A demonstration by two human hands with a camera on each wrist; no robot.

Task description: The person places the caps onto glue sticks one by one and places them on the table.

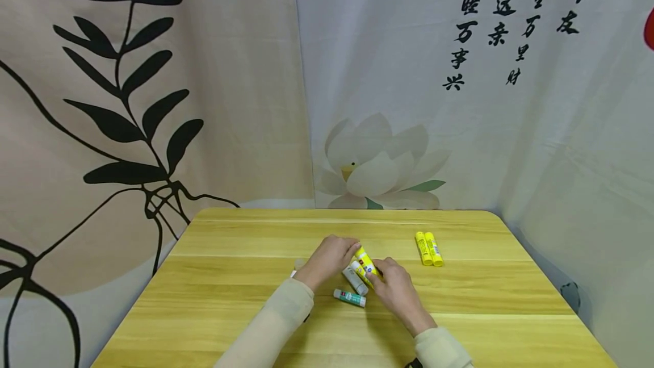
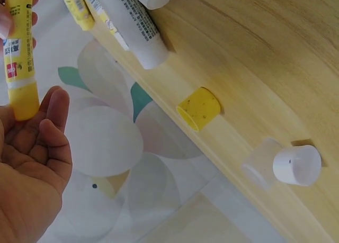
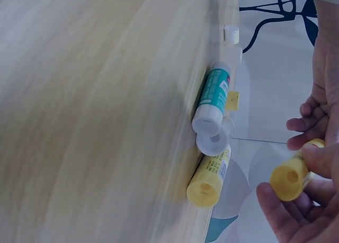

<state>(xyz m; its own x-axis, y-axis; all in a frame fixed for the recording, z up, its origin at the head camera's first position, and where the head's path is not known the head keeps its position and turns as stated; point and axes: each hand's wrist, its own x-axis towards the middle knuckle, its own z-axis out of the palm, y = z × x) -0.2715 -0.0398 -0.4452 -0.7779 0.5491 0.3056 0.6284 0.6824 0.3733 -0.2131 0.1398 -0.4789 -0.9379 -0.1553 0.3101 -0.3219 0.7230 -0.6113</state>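
Observation:
Both hands meet at one yellow glue stick (image 1: 366,260), held tilted over the table. My left hand (image 1: 329,260) has thumb and fingers at its yellow capped end; in the left wrist view the cap (image 2: 24,102) sits between them. Near the other end, my right hand (image 1: 397,290) grips the body, and its round base (image 3: 287,180) shows in the right wrist view. Below the hands lie another yellow glue stick (image 3: 207,182), a whitish glue stick (image 1: 355,280) and a teal-and-white glue stick (image 1: 350,298).
Two yellow glue sticks (image 1: 429,249) lie side by side farther right. On the wooden table (image 1: 230,300), beyond the left hand, stand a loose yellow cap (image 2: 198,109), a white cap (image 2: 296,165) and a translucent cap (image 2: 261,162). Printed curtains (image 1: 245,84) hang behind the table's far edge.

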